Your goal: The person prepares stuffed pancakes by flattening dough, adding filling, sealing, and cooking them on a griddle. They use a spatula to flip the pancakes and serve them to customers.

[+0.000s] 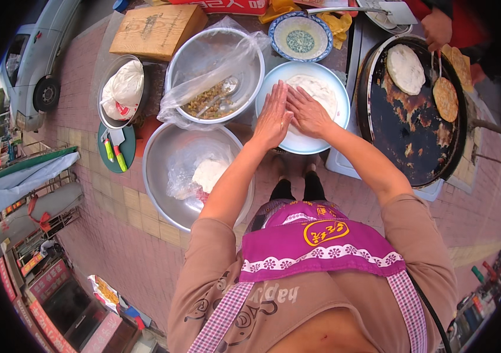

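Observation:
My left hand (271, 118) and my right hand (311, 111) meet over a pale blue-rimmed round plate (342, 95). Both are flat, with fingers stretched out and the fingertips side by side. Under and beyond them lies a flattened white dough round (321, 90), partly covered by my fingers; whether the palms press on it is hidden. Left of the plate, a basin (260, 66) partly draped with a plastic bag (215, 75) holds chopped filling (208, 106) and a metal spoon (228, 86). Nearer me, a larger metal basin (157, 176) contains dough (209, 174) and clear plastic.
To the right, a black round griddle (409, 145) carries a pale flatbread (405, 69) and a browned one (445, 99); another person's hand (436, 28) works utensils there. A patterned bowl (299, 39), wooden box (157, 28), bagged white bundle (122, 88) and green-handled knives (119, 152) stand around.

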A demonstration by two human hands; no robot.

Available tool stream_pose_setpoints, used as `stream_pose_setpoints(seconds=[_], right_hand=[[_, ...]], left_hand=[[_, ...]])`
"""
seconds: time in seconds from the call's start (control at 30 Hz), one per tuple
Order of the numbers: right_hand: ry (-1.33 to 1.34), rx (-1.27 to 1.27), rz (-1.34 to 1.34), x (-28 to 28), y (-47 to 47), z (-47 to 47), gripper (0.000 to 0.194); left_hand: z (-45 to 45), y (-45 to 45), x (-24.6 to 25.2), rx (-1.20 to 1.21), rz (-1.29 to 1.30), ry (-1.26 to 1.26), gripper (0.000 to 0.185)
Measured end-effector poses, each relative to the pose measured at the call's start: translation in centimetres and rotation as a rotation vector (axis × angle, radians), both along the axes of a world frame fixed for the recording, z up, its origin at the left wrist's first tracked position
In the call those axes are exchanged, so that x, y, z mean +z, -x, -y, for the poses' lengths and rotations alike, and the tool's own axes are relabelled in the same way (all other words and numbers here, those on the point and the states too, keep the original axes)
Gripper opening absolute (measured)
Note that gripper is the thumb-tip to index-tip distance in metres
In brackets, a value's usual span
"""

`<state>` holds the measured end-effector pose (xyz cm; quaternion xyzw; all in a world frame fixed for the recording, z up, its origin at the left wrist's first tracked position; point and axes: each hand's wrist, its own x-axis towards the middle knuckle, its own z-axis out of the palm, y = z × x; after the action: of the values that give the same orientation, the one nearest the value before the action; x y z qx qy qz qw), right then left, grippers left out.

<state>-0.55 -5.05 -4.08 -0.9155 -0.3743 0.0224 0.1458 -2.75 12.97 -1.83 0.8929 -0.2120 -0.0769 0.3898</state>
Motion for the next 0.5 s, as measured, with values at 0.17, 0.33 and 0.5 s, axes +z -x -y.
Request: stream_pose_setpoints(seconds=[0.17, 0.33, 0.5], right_hand=[[-0.032, 0.024, -0.060, 0.4, 1.0, 0.7, 0.062], [0.040, -0.150, 0.005, 0.1, -1.0, 4.9, 0.066], [0.025, -0.141, -0.070, 1.5, -0.2, 5.5, 0.068]], left_hand=[[0.2, -0.5, -0.8, -0.101, 0.111, -0.076, 0.074], [1.9, -4.5, -3.2, -0.290, 0.235, -0.225, 0.075], [2.1, -5.3, -2.6, -0.306, 0.278, -0.403, 0.075]])
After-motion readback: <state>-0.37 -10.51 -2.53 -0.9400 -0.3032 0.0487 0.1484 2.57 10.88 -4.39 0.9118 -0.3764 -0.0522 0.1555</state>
